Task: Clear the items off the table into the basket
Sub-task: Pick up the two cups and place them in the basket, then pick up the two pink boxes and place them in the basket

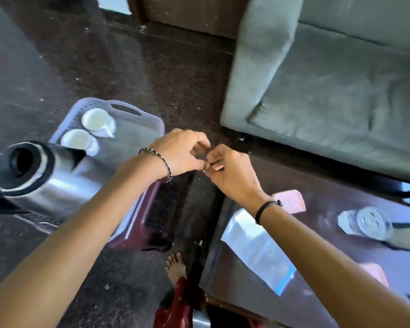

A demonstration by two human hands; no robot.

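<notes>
Your left hand (182, 155) and right hand (230, 172) meet fingertip to fingertip above the floor, fingers curled; whether they pinch anything you cannot tell. The basket (140, 114) holds two white cups (95, 119); a glass (371, 222) lies on the table (329, 245).

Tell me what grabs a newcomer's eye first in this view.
Two bare hands meet at centre frame, the left hand and right hand touching fingertips above the dark floor. At far left a shiny steel flask stands in the pale plastic basket beside two white cups. A clear drinking glass remains on the dark glossy table at right.
</notes>
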